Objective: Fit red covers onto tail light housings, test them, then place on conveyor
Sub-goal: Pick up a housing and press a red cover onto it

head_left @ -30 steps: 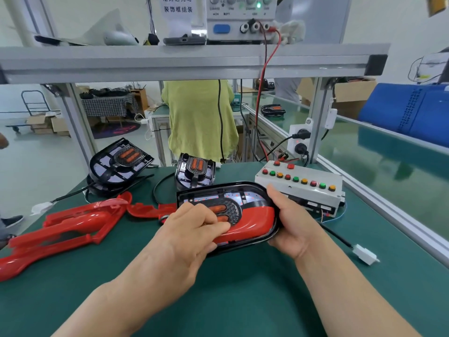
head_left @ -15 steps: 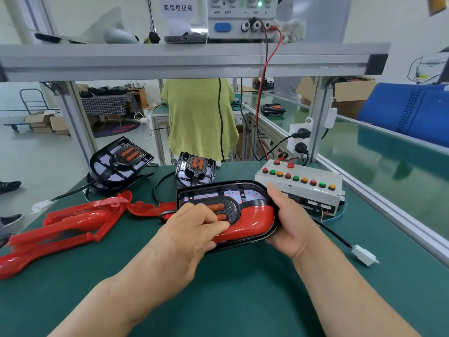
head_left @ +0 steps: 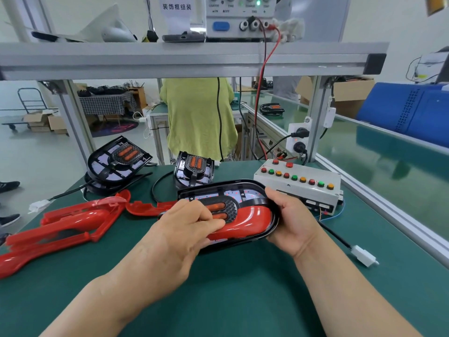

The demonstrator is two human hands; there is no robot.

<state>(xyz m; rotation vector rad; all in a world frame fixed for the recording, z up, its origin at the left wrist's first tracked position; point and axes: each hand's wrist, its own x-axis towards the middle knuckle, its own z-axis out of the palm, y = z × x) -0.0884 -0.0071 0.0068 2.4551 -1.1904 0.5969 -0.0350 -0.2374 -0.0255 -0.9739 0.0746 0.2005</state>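
A black tail light housing (head_left: 245, 189) sits tilted in front of me with a glossy red cover (head_left: 252, 220) on its near half. My left hand (head_left: 179, 237) lies over the housing's left part, fingers curled onto the cover and the orange lens area. My right hand (head_left: 289, 220) grips the housing's right end, thumb on its top rim. Small red dots glow on the housing's board. Loose red covers (head_left: 73, 222) lie on the green mat at the left. Two more housings (head_left: 119, 156) (head_left: 194, 169) stand behind.
A white test box (head_left: 298, 184) with coloured buttons sits at the right, a white connector (head_left: 364, 255) on a black cable near it. The green conveyor (head_left: 388, 156) runs along the right. A person in a yellow-green top (head_left: 199, 117) stands behind the bench.
My left fingers have shifted slightly across the cover. The housing and my right hand stay in place.
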